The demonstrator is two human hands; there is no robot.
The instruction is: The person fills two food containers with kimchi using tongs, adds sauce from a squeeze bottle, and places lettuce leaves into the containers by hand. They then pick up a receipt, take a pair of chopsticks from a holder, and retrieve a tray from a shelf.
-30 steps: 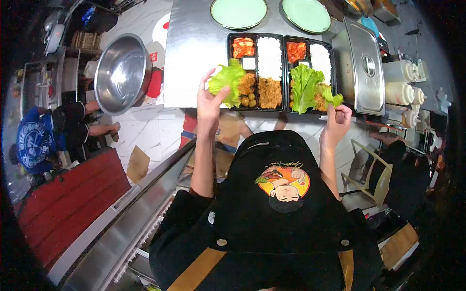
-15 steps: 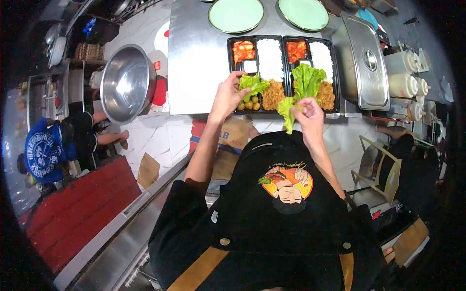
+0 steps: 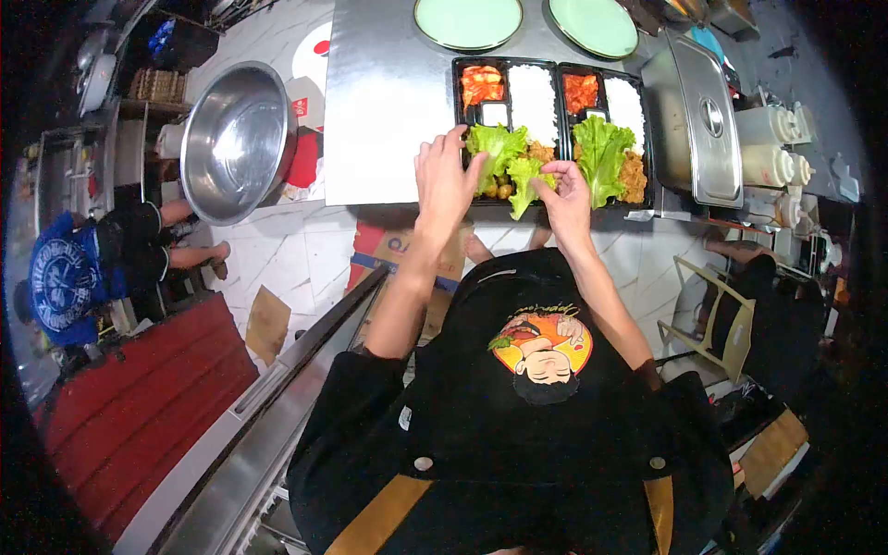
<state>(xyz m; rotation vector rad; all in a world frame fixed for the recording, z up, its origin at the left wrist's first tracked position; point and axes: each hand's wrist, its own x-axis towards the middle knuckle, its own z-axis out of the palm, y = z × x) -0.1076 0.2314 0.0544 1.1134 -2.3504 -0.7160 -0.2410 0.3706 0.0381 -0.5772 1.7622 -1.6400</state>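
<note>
Two black bento boxes stand side by side at the table's front edge, the left box [image 3: 458, 88] and the right box [image 3: 648, 139]. Both hold white rice [image 3: 532, 106], red kimchi-like food [image 3: 482, 85] and brown fried food [image 3: 633, 178]. My left hand [image 3: 444, 180] is open at the left box, fingers apart, its thumb beside a lettuce leaf [image 3: 495, 143] lying in it. My right hand [image 3: 568, 199] pinches a smaller lettuce piece [image 3: 524, 185] over the left box's front, partly hiding small round brownish pieces [image 3: 504, 191]. Another lettuce leaf [image 3: 601, 157] lies in the right box.
Two pale green plates [image 3: 469, 20] sit behind the boxes on the steel table [image 3: 388, 120]. A lidded steel container [image 3: 705, 120] and squeeze bottles [image 3: 768, 165] stand at right. At left are a large steel bowl [image 3: 236, 139] and a person in blue [image 3: 69, 277].
My right hand has moved left from the right box to the left one with its lettuce piece. My left hand has opened from its leaf, which now lies in the left box.
</note>
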